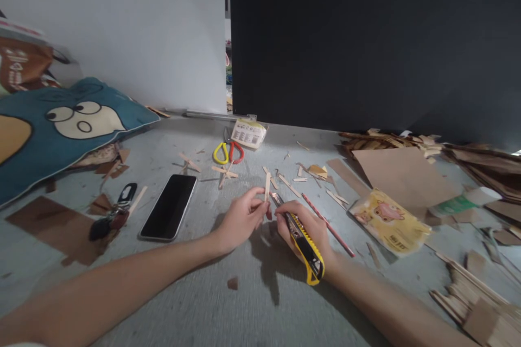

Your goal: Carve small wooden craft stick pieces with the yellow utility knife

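Observation:
My left hand (244, 218) pinches a small flat wooden stick (267, 186) that stands nearly upright between its fingers. Just to the right, my right hand (306, 227) is wrapped round a yellow and black utility knife (307, 249). The knife's tip points up and left, close beside the stick; whether they touch I cannot tell. A red pencil (328, 225) lies on the table right beside my right hand. Cut stick pieces (290, 185) are scattered beyond both hands, and crossed sticks (225, 173) lie farther left.
On the left are a phone (169, 207), keys (112, 220) and a blue cushion (81, 124). Scissors (228, 152) lie by a small packet (249, 133) at the back. To the right are a yellow packet (388, 222), a glue stick (464, 201) and cardboard (401, 173).

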`<state>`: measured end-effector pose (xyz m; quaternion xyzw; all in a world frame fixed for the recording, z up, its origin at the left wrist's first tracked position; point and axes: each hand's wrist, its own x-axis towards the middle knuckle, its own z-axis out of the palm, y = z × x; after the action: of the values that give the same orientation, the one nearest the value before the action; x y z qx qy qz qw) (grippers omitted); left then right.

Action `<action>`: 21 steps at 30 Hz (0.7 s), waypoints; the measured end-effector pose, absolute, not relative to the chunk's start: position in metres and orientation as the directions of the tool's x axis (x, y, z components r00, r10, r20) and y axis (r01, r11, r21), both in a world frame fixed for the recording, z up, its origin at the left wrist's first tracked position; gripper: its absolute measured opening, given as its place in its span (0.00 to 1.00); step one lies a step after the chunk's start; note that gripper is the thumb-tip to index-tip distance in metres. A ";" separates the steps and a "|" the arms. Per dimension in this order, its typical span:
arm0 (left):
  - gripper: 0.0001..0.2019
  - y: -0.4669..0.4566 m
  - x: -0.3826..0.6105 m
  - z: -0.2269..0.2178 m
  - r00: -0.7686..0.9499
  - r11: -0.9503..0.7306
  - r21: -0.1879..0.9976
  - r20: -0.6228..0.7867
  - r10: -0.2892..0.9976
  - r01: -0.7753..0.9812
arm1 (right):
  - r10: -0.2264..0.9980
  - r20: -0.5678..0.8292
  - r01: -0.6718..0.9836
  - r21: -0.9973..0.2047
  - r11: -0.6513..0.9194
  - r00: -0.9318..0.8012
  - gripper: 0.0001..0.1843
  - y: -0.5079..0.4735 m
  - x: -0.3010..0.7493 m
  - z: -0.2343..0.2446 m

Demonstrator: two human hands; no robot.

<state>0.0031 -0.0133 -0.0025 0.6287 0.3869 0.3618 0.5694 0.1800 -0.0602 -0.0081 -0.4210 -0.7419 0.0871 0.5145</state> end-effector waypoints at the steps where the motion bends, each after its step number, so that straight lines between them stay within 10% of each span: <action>1: 0.18 -0.013 0.003 -0.003 0.442 -0.065 0.994 0.021 0.897 0.084 | 0.711 0.692 0.531 -0.557 0.638 -0.128 0.09 -0.060 0.180 -0.007; 21: 0.12 -0.018 0.002 0.001 0.442 -0.270 0.910 0.111 0.890 0.316 | 0.712 0.674 0.548 -0.527 0.650 -0.197 0.10 -0.065 0.179 -0.004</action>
<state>0.0016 -0.0180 0.0006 0.7267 0.4149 0.3269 0.4392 0.1795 -0.0648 -0.0042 -0.4095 -0.7691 0.0850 0.4834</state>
